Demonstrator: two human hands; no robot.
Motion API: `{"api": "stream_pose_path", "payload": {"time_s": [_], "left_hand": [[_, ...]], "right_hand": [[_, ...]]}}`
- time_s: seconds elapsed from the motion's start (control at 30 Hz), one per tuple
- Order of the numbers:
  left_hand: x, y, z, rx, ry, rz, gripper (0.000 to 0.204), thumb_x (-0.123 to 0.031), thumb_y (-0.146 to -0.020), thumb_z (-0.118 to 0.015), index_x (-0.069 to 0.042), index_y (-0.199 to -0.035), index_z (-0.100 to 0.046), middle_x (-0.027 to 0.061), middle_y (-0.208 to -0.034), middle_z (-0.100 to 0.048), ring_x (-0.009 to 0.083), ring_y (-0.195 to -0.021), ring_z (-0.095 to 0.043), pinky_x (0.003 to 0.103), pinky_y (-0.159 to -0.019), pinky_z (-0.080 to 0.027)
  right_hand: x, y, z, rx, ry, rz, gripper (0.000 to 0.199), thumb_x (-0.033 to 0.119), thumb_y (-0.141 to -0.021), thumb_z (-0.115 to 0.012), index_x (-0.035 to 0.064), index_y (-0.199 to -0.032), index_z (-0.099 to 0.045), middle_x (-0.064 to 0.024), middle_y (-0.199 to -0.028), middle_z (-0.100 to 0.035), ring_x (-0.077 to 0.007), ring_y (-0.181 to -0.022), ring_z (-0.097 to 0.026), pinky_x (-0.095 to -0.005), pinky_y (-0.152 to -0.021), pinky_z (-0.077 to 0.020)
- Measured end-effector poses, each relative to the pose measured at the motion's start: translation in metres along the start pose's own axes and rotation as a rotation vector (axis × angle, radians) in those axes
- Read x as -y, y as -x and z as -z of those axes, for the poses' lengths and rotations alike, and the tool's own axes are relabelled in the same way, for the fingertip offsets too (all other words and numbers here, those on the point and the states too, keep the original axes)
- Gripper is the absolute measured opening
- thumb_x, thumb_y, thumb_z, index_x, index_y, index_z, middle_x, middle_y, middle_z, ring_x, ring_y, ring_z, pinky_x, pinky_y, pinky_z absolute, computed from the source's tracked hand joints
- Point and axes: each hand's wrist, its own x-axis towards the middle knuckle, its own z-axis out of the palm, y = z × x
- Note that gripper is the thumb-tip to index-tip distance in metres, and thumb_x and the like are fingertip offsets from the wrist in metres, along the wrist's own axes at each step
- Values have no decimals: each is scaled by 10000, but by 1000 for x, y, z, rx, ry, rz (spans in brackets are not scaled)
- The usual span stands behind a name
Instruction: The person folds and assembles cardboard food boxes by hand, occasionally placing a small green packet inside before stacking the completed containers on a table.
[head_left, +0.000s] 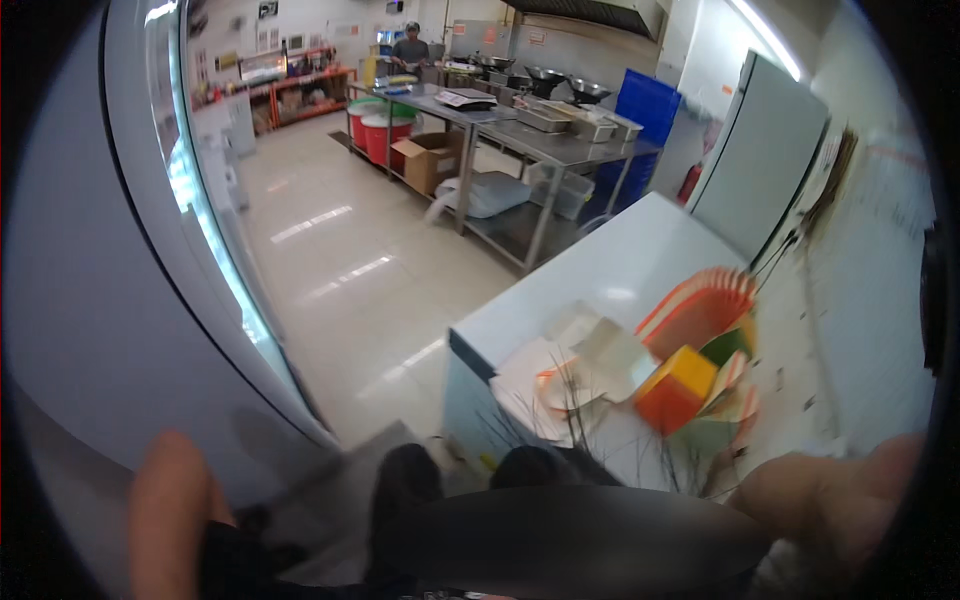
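Note:
At the lower left a bare bent part of my left arm shows beside the tall grey cabinet; no fingers of that hand are in the picture. My right arm is blurred at the lower right, close to the wall, and its hand does not show either. Nearest to it, on a white-topped counter, lie an orange slatted basket, a yellow and orange box and several loose papers or flattened cartons. A dark blurred shape covers the bottom middle, and thin dark strands cross the counter's near end.
A tall cabinet with a lit edge stands close on the left. Beyond the tiled floor is a steel table with trays, a cardboard box and red buckets. A person stands far back. My dark shoes show below.

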Motion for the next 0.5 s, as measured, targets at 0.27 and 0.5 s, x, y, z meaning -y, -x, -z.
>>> {"api": "stream_pose_path", "payload": {"time_s": [0.27, 0.5], "left_hand": [[11, -23, 5, -46, -55, -146, 564, -469, -911, -470, -63, -1256, -285, 159, -1218, -369, 334, -1106, -375, 504, -925, -279], [37, -75, -2, -96, -26, -251, 639, -505, -907, -456, -69, -1321, -241, 165, -1296, -337, 344, -1181, -341, 522, -982, -245]], "right_hand": [[18, 55, -52, -148, -125, -91, 431, 337, -877, -618, 23, -1158, -525, -179, -1081, -561, -317, -1003, -538, -510, -961, -373], [52, 62, -90, -267, -159, -164, 448, 349, -879, -616, 25, -1173, -518, -180, -1087, -559, -320, -1003, -537, -511, -953, -377]]}}
